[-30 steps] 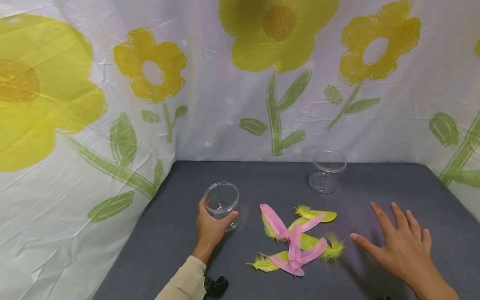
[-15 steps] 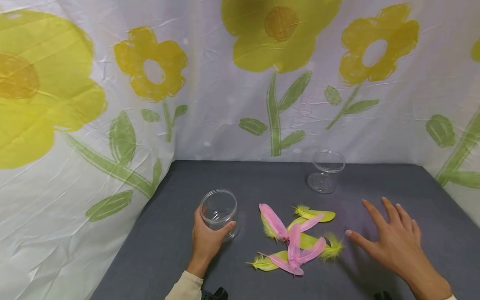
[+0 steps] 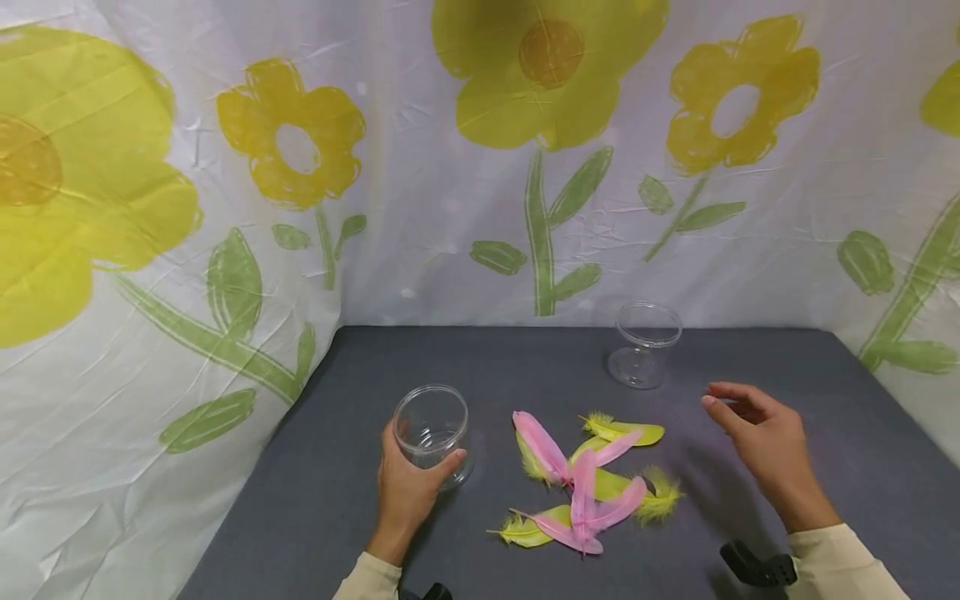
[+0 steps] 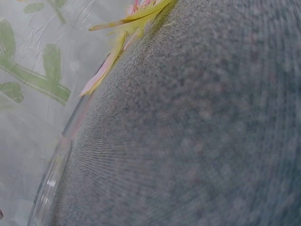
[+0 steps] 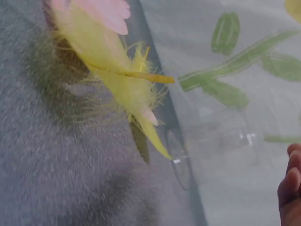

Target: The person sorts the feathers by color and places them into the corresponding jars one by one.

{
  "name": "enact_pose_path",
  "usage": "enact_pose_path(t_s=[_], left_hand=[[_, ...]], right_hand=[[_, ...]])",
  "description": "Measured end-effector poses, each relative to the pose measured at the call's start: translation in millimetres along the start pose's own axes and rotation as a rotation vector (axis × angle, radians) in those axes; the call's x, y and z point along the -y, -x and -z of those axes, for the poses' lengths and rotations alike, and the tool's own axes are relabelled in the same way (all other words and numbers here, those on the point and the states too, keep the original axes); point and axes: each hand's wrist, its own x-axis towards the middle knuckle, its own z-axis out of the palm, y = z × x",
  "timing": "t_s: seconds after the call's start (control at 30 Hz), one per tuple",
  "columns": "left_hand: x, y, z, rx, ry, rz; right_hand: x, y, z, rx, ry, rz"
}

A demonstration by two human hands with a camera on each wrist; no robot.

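Note:
My left hand (image 3: 405, 492) grips a clear plastic cup (image 3: 429, 429), thumb on its right side, on the left half of the table. The cup is upright with its rim up; its bottom edge (image 4: 47, 188) shows in the left wrist view. To the right lies a loose pile of pink feathers (image 3: 542, 446) and yellow feathers (image 3: 626, 430), partly overlapping. Right of them my right hand (image 3: 768, 450) hovers over the table, holding nothing, fingers loosely bent and thumb close to them. In the right wrist view its fingertips (image 5: 291, 181) show at the right edge.
A second clear cup (image 3: 647, 346) stands upright at the back of the dark grey table (image 3: 525, 358). Behind the table hangs a white cloth (image 3: 420, 208) printed with yellow flowers. Dark wrist devices (image 3: 757, 567) are strapped at both wrists.
My left hand has come a little closer with the cup in its grip. The right hand has moved left, and its spread fingers have drawn in toward the thumb. The feathers lie as before.

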Motion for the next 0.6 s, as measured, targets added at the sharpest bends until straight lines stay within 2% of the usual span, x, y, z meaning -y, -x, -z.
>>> enact_pose_path(t_s=[0.13,0.27,0.33,0.43,0.6], left_hand=[[0.0,0.4,-0.8,-0.007,-0.005,-0.007],[-0.3,0.8,-1.5,-0.013,-0.008,-0.016],[-0.1,1.1,-1.5,-0.016,-0.014,-0.017],[0.4,1.4,-1.1,-0.018,-0.016,-0.015],[0.5,1.8,-0.5,-0.018,-0.025,-0.005]], right_hand=[[-7,-8,-5,0.037,-0.199,-0.053],[-14,-14,-11,0.106,-0.434,-0.151],[-18,-15,-17,0.137,-0.499,-0.201],[-24,-17,-29,0.173,-0.5,-0.241],[-34,-18,-49,0.242,-0.383,-0.28]])
